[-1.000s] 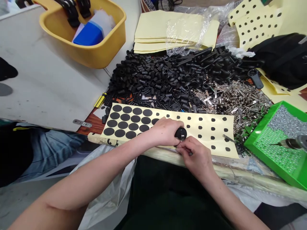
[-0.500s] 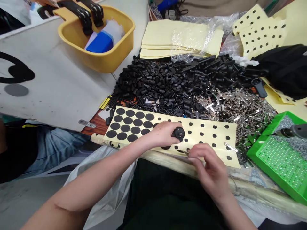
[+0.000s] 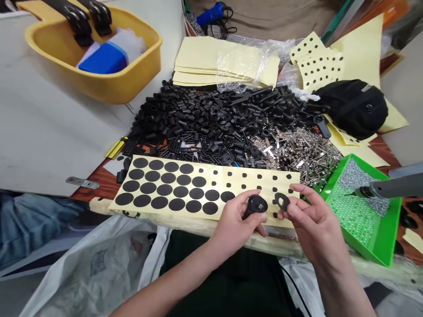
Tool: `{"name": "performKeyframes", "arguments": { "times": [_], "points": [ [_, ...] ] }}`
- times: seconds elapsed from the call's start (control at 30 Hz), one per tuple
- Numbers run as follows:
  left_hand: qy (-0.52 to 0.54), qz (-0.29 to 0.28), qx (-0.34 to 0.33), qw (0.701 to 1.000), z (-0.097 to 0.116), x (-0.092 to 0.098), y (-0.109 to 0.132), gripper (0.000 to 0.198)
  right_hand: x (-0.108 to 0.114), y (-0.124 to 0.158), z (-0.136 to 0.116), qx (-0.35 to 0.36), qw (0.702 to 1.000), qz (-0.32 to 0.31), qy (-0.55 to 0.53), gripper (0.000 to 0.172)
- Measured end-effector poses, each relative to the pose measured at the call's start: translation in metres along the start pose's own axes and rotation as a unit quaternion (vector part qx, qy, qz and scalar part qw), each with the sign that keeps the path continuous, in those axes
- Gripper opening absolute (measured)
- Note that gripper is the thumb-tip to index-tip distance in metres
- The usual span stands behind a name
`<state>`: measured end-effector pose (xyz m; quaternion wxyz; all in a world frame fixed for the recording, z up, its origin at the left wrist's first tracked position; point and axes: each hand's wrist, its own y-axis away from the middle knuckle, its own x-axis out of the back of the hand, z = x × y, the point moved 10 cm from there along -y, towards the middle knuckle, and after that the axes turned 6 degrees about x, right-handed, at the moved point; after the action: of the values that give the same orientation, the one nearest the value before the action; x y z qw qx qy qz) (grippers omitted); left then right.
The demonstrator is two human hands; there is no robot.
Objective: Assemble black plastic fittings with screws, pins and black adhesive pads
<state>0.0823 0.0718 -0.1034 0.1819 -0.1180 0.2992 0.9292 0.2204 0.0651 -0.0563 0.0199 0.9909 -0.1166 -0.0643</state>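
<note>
My left hand is closed around a small round black knob, held just above the table's near edge. My right hand pinches a flat black ring sticker between thumb and fingers, close to the right of the knob. Under both hands lies a pale yellow backing sheet with rows of large black round stickers on its left and small black dots on its right.
Behind the sheet spreads a heap of black plastic parts and a pile of small metal pieces. A green tray with screws and a powered screwdriver stands at right. A yellow tub sits far left, a black pouch far right.
My right hand has peeled a black ring off the sheet and lifted it. My left hand has raised the knob and moved right. The view has swung rightward.
</note>
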Motion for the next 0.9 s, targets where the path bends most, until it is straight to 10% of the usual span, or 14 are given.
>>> {"name": "performKeyframes", "arguments": {
  "times": [0.9],
  "points": [
    [-0.020,0.003,0.035,0.999,-0.008,-0.016,-0.013,0.052,0.001,-0.006,0.007,0.014,0.994,-0.073,0.082,0.046]
  ]
}}
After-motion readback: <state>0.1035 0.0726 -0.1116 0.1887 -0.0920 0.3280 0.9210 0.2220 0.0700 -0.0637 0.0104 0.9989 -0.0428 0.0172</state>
